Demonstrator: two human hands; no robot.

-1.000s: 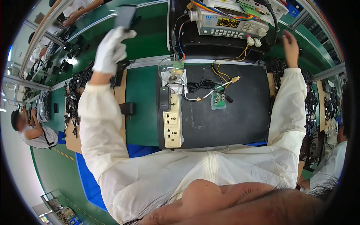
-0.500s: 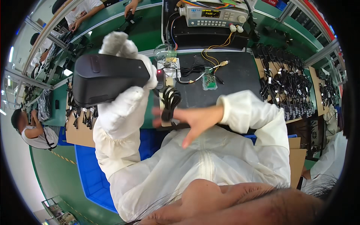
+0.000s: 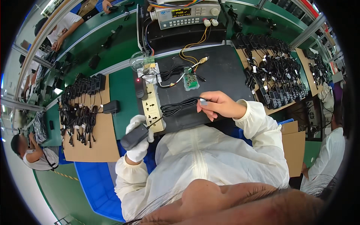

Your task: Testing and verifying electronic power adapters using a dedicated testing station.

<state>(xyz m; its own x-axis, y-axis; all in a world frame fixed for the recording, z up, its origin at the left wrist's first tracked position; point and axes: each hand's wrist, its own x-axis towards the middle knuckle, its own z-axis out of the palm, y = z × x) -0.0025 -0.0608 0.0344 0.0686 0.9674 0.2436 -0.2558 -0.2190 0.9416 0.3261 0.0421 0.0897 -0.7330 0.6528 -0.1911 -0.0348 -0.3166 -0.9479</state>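
My left hand (image 3: 138,144), in a white glove, is closed around a black power adapter (image 3: 134,137) near the front edge of the bench. A thin cord runs from the adapter to a bundled black cable (image 3: 180,106), which stretches out to the right. My bare right hand (image 3: 221,105) pinches the far end of that cable, where a small pale tag shows; the plug tip is hidden by the fingers. Just beyond the adapter lies a cream power strip (image 3: 152,108) with a black plug-in block (image 3: 140,88) and its red light. A green circuit board (image 3: 191,81) rests on the dark mat.
A bench meter (image 3: 187,15) with a lit screen stands at the back. Adapters with cords cover cardboard on the left (image 3: 105,141) and rows of them (image 3: 277,71) fill the right. A blue bin (image 3: 98,189) is at lower left. Other people work at far left and right.
My left hand has come down and toward me with the adapter, from high up near the camera. My right hand has moved right and now grips the cable end, drawing the bundle out.
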